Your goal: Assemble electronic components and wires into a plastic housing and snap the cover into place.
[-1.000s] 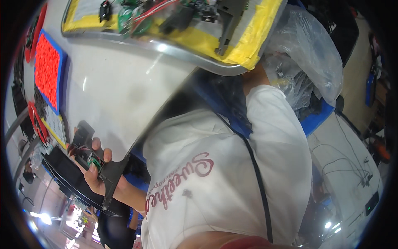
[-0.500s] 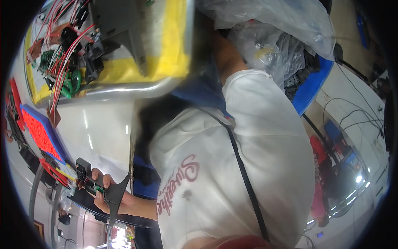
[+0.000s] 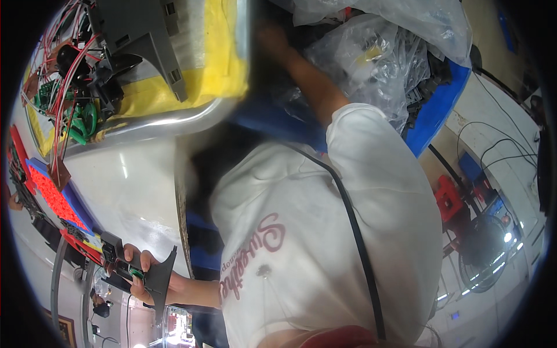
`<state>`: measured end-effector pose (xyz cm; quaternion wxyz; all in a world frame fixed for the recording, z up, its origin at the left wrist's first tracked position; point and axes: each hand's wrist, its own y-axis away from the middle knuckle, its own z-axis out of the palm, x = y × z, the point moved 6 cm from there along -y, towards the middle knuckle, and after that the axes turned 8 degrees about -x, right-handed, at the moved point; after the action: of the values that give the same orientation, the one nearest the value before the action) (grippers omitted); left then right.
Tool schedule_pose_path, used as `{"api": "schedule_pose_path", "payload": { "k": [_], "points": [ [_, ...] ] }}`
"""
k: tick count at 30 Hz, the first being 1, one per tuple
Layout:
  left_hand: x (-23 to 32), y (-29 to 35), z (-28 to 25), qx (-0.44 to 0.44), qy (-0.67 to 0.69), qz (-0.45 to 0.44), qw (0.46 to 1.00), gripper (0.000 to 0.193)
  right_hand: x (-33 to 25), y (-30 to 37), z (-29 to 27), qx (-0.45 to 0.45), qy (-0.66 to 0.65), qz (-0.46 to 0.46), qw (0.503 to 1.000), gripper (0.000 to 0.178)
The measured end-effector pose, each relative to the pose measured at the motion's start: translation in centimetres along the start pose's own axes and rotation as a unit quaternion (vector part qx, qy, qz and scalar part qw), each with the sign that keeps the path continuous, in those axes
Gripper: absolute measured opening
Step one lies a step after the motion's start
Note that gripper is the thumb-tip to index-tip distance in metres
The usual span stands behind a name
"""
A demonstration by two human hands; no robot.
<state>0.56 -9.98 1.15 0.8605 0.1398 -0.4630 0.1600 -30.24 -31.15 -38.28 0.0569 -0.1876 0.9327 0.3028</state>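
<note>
My left hand (image 3: 139,271) grips a dark grey plastic housing (image 3: 158,278) with a flared, curved end. A small green piece (image 3: 137,272) shows between the fingers, and a blocky dark end sticks out past them. At the top, my right hand (image 3: 274,42) is in shadow and smeared, so its fingers do not show clearly. It is between the metal-rimmed tray (image 3: 226,107) and a blue bin (image 3: 436,119). Clear plastic bags (image 3: 371,64) and several dark plastic parts (image 3: 426,87) fill the bin.
The yellow-edged tray carries red and white wires (image 3: 75,52), green parts (image 3: 87,119) and a larger grey housing (image 3: 136,35). A blue-rimmed tray of small red pieces (image 3: 58,194) lies at the left. A fan (image 3: 481,252) stands at the right.
My right hand has come back from beside the bags toward the tray, with more forearm showing. The left hand keeps its hold on the housing. The whole view has shifted slightly.
</note>
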Motion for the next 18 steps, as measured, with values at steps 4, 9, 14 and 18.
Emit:
{"api": "schedule_pose_path", "payload": {
  "k": [4,9,14,18],
  "points": [
    [-0.8,-0.7,1.0,-0.02,0.042,-0.018,0.999,0.064,4.9,-1.1,3.1,0.167,-0.127,0.192,0.959,0.032],
    [0.0,0.1,0.8,0.004,0.024,0.008,1.0,0.061,3.3,-3.0,5.7,-0.033,-0.183,0.12,0.975,0.055],
    [-1.3,-0.6,0.9,-0.016,0.036,-0.009,0.999,0.064,6.1,-7.2,18.5,0.286,-0.218,0.221,0.907,0.056],
    [-0.5,-0.1,-0.1,0.006,0.041,-0.007,0.999,0.07,1.5,-1.5,12.8,0.066,-0.283,0.109,0.951,0.061]
  ]
}}
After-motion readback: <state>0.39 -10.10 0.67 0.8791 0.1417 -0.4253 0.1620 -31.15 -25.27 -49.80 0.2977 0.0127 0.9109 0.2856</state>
